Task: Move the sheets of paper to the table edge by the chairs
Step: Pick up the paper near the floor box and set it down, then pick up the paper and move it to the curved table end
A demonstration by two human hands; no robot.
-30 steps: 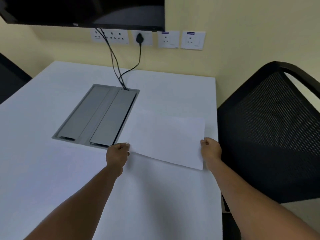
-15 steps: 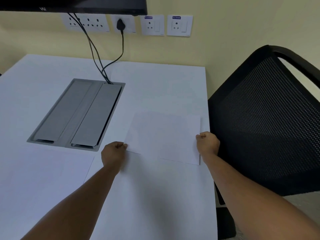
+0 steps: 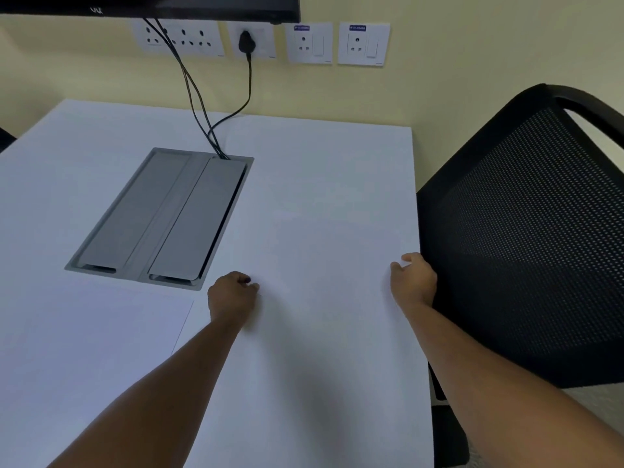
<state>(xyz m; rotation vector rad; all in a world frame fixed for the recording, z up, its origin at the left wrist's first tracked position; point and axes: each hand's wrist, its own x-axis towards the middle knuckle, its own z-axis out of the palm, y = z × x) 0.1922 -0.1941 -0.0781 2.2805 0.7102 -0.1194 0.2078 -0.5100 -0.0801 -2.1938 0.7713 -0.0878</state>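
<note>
A white sheet of paper lies nearly flat on the white table, close to the right edge beside the black mesh chair. It is hard to tell from the tabletop. My left hand is curled on the sheet's near left corner. My right hand pinches its near right corner at the table edge. Another white sheet lies flat at the lower left, with its right edge showing as a thin line.
A grey metal cable box is set into the table left of the sheet, with black cables running up to wall sockets. A dark screen hangs above. The chair back stands tight against the table's right edge.
The sheet held in both hands has come down from a raised tilt to lie almost flat, and it has shifted toward the right edge by the chair. The camera has shifted.
</note>
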